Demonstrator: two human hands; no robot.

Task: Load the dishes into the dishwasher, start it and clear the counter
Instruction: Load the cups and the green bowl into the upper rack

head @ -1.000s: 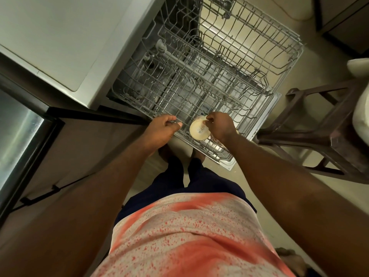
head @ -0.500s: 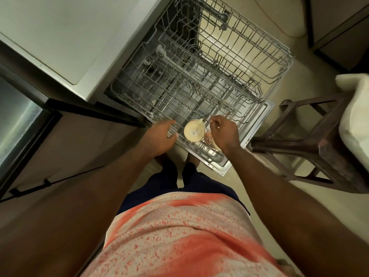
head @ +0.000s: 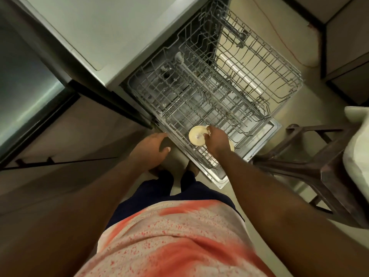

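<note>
Head camera, looking down: my right hand curls round the side of a cream cup, which is upside down with its base label facing up, at the near corner of the pulled-out lower rack. My left hand hovers just beside the rack's edge, fingers loose, holding nothing. The upper rack juts out beyond.

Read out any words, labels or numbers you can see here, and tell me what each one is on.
Sticker on the upturned base of the cream cup, which the right hand holds by its edge: dark print lines, too small and blurred to read.
Nothing else in view carries any writing that shows.
</note>
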